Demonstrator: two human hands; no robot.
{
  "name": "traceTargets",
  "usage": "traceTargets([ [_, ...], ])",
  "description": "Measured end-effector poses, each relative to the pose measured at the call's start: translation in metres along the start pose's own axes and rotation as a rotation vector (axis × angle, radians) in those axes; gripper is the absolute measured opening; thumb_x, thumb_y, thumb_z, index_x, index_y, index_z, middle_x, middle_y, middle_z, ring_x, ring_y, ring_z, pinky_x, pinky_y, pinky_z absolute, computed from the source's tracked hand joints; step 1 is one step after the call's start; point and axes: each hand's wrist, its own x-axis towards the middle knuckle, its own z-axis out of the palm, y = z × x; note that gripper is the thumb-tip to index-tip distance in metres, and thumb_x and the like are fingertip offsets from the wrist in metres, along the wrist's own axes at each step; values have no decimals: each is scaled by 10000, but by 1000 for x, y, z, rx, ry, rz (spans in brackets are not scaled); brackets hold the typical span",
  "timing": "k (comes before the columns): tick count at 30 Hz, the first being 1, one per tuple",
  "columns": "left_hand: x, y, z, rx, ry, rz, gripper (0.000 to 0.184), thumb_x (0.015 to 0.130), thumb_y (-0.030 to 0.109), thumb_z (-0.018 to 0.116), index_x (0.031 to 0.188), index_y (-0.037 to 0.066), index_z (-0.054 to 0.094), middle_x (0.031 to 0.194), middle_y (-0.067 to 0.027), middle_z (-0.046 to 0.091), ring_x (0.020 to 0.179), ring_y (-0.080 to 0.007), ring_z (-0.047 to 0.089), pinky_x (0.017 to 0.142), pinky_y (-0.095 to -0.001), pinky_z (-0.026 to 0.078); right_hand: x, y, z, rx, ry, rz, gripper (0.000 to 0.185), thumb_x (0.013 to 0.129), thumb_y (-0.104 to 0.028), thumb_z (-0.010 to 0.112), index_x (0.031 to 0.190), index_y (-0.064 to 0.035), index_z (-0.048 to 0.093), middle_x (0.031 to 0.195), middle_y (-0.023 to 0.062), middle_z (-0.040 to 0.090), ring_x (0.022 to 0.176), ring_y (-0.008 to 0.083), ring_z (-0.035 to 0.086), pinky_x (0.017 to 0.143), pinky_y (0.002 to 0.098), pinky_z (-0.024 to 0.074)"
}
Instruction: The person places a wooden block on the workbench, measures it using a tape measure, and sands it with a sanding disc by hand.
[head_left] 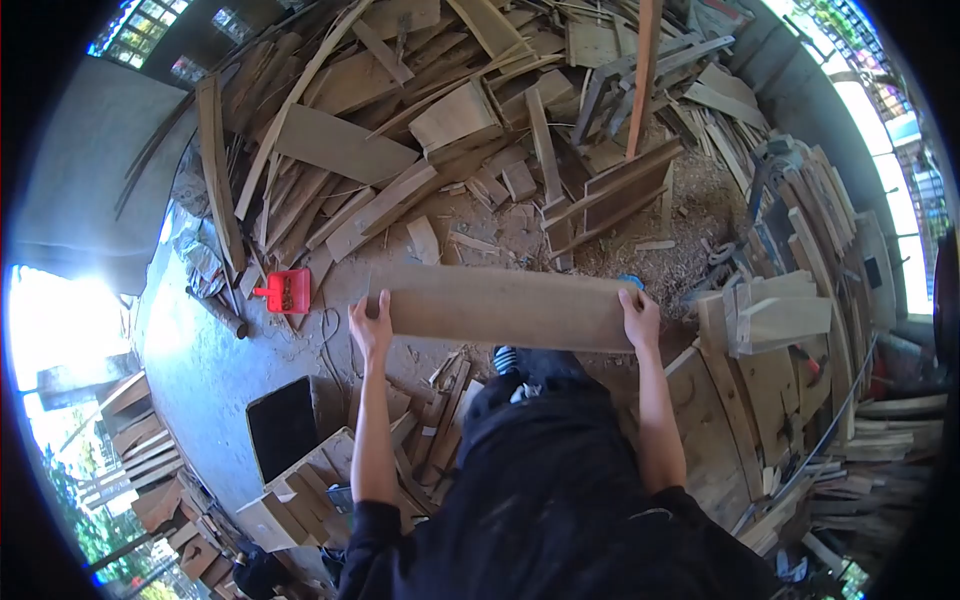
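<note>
A long, flat wooden board (505, 308) is held level across the front of my body, above the floor. My left hand (371, 328) grips its left end, the thumb on the upper face and the other fingers mostly hidden at the end and beneath. At the opposite end, my right hand (641, 320) is closed on the board in the same way, thumb on top. Something small and blue (630, 282) shows just behind the right end; I cannot make out what it is.
Scrap wood (345, 145) lies heaped along the far side. A red dustpan (289, 290) rests on the floor at left, and a dark-topped box (283, 428) stands nearer. An upright reddish post (643, 80) rises from the heap. Stacked wood pieces (780, 315) stand at right, near sawdust (700, 215).
</note>
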Motion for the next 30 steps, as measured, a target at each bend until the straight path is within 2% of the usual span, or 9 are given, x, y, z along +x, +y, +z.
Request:
traceTargets([
  [3, 45, -13, 44, 37, 97, 58, 498, 931, 492, 770, 1034, 5, 762, 951, -242, 654, 892, -425, 634, 860, -511, 515, 55, -24, 23, -60, -10, -22, 588, 975, -455, 705, 1292, 40, 703, 1206, 275, 741, 1187, 420, 694, 1022, 451, 524],
  [4, 63, -6, 46, 14, 4, 7, 522, 919, 521, 769, 1027, 11, 766, 964, -249, 669, 918, -427, 648, 885, -517, 519, 83, -25, 34, -41, 0, -35, 588, 975, -455, 705, 1292, 40, 703, 1206, 275, 741, 1187, 420, 694, 1022, 451, 524],
  [11, 160, 19, 74, 2, 5, -23, 561, 908, 553, 772, 1040, 7, 767, 1041, -272, 674, 1018, -436, 660, 928, -512, 521, 157, -95, 61, -71, 41, 4, 598, 965, -467, 714, 1351, -11, 691, 1268, 279, 717, 1242, 420, 670, 1061, 461, 519],
  [18, 289, -13, 158, 38, -190, -90, 667, 872, 564, 809, 1086, -66, 750, 1071, -287, 702, 1052, -453, 671, 990, -501, 524, 238, -135, 132, -91, 76, 58, 550, 963, -455, 717, 1321, -37, 717, 1219, 268, 739, 1208, 416, 690, 1028, 462, 530],
  [19, 306, -27, 176, 20, -143, -58, 676, 871, 563, 809, 1085, -75, 745, 1077, -286, 703, 1059, -453, 668, 994, -500, 522, 248, -145, 141, -86, 60, 76, 550, 965, -457, 715, 1323, -39, 715, 1211, 268, 741, 1204, 414, 692, 1023, 463, 531],
  [20, 317, -35, 193, -15, -83, -39, 686, 870, 563, 809, 1084, -85, 739, 1084, -285, 704, 1067, -453, 666, 998, -500, 521, 263, -132, 155, -34, 36, 65, 544, 972, -447, 713, 1325, -33, 711, 1209, 275, 738, 1194, 409, 698, 1010, 466, 533],
  [24, 370, -50, 224, 50, -220, -118, 772, 879, 596, 781, 1207, -101, 722, 1198, -314, 682, 1198, -457, 629, 1088, -504, 481, 298, -163, 193, -182, 66, 93, 550, 972, -438, 717, 1325, -16, 709, 1208, 286, 734, 1188, 435, 692, 1015, 477, 534],
  [27, 414, -66, 251, 82, -353, -164, 767, 883, 583, 781, 1199, -112, 718, 1205, -324, 678, 1196, -463, 628, 1087, -507, 483, 328, -177, 227, -255, 43, 227, 580, 969, -447, 717, 1329, 8, 700, 1219, 293, 729, 1202, 454, 677, 1034, 474, 529],
  [30, 455, -78, 296, 107, -348, -255, 768, 886, 577, 779, 1193, -124, 715, 1207, -333, 673, 1189, -476, 626, 1080, -510, 487, 388, -177, 272, -291, 11, 202, 591, 970, -456, 711, 1303, 33, 706, 1228, 309, 719, 1205, 461, 674, 1044, 480, 528],
])
